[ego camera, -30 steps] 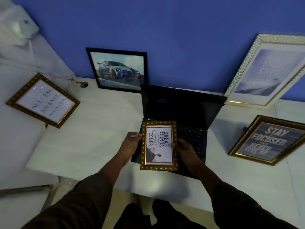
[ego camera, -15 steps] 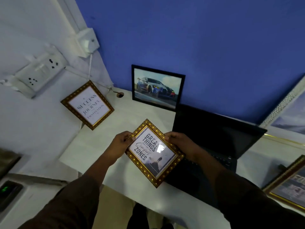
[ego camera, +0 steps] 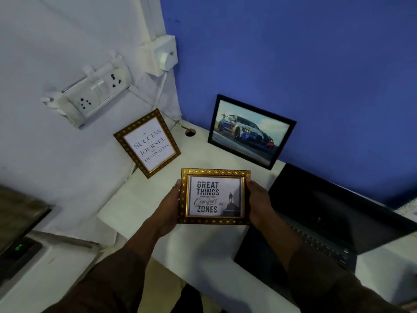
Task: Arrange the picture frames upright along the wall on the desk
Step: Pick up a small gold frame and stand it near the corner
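Observation:
I hold a small gold-framed "Great Things Comfort Zones" picture (ego camera: 214,196) above the white desk (ego camera: 198,249), its text upright and facing me. My left hand (ego camera: 168,208) grips its left edge and my right hand (ego camera: 259,203) grips its right edge. A gold-framed "Success Journey Destination" picture (ego camera: 147,143) leans on the white side wall at the desk's left corner. A black-framed car photo (ego camera: 250,131) stands against the blue back wall.
An open black laptop (ego camera: 327,213) sits on the desk just right of the held frame. A cable hole (ego camera: 190,132) is in the desk's back corner. A switchboard (ego camera: 94,93) and a plug box (ego camera: 162,55) are on the white wall. At the right edge, a sliver of another frame (ego camera: 409,208) shows.
The held frame has turned from sideways to upright text and shifted left off the laptop toward the desk's left corner. My view has swung left; the frames on the right are out of sight.

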Action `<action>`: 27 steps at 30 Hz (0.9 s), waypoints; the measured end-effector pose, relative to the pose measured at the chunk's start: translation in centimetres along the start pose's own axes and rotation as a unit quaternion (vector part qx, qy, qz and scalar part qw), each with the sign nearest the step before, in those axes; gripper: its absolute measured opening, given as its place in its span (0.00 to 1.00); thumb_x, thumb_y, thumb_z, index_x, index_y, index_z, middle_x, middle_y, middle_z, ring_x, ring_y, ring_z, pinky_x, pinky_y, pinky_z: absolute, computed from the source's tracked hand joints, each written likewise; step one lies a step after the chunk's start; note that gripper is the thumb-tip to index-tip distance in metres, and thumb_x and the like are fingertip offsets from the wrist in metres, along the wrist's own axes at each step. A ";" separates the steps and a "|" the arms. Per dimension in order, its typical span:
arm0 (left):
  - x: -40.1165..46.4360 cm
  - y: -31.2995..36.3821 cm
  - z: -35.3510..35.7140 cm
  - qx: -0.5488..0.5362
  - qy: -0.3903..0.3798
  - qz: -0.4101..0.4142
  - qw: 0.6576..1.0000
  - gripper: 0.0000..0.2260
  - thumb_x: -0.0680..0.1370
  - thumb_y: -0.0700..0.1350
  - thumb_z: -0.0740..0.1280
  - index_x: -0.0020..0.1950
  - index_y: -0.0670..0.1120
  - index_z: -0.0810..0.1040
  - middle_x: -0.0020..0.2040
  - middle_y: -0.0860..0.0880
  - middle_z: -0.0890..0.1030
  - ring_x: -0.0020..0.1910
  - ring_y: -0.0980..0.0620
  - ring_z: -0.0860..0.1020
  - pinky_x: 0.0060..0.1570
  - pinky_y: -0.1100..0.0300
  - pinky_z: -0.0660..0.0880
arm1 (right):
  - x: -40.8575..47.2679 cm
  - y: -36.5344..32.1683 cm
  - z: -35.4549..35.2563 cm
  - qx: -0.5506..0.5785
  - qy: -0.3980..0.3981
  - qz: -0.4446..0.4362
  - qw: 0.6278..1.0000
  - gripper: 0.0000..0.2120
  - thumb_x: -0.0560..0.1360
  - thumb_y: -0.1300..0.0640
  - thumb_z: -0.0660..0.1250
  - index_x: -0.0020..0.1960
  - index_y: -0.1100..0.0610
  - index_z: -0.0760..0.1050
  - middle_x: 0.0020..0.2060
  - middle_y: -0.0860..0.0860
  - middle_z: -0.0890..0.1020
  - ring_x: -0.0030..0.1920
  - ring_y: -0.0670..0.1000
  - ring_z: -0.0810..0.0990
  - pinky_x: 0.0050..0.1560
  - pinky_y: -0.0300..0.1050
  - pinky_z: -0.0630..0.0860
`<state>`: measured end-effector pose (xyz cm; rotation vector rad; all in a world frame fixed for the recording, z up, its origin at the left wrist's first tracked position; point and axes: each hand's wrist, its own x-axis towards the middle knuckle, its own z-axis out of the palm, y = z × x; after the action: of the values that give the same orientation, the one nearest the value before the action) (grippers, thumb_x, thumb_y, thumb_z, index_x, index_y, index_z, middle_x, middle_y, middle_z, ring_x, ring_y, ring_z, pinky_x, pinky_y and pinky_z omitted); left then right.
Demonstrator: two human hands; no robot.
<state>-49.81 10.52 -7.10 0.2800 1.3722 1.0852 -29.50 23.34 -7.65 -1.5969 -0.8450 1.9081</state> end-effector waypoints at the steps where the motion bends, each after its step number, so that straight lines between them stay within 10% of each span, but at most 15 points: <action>1: 0.3 0.5 -0.5 -0.018 -0.042 -0.026 0.999 0.33 0.79 0.70 0.46 0.68 0.54 0.78 0.63 0.45 0.83 0.62 0.42 0.81 0.61 0.41 0.77 | 0.4 0.0 0.8 -0.011 0.006 -0.003 1.000 0.21 0.82 0.44 0.61 0.50 0.58 0.86 0.47 0.59 0.88 0.52 0.64 0.86 0.57 0.66 0.81; 10: 4.3 4.8 -4.9 -0.164 -0.162 -0.096 0.968 0.44 0.72 0.76 0.52 0.77 0.46 0.67 0.76 0.39 0.69 0.75 0.37 0.67 0.75 0.36 0.56 | 2.0 -2.6 5.5 -0.075 0.008 -0.063 0.995 0.21 0.84 0.47 0.55 0.54 0.58 0.82 0.46 0.59 0.87 0.45 0.59 0.86 0.38 0.49 0.84; 21: 9.6 7.0 -8.2 -0.140 -0.067 -0.055 0.986 0.35 0.79 0.68 0.52 0.72 0.44 0.75 0.70 0.39 0.76 0.68 0.37 0.75 0.72 0.36 0.64 | 5.4 -3.5 9.2 -0.008 -0.032 0.013 0.999 0.28 0.79 0.32 0.55 0.54 0.52 0.83 0.52 0.56 0.88 0.48 0.56 0.88 0.52 0.55 0.84; 27: 12.2 7.1 -9.1 -0.146 -0.039 -0.059 0.987 0.32 0.81 0.64 0.49 0.71 0.43 0.75 0.68 0.39 0.78 0.67 0.38 0.77 0.68 0.35 0.68 | 7.7 -3.6 10.8 0.035 -0.022 0.040 0.998 0.31 0.80 0.32 0.54 0.57 0.56 0.81 0.44 0.55 0.89 0.41 0.56 0.89 0.36 0.51 0.84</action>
<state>-63.10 19.51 -12.07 0.0265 1.1281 1.1459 -41.58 29.83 -8.87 -1.5734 -0.7331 2.0132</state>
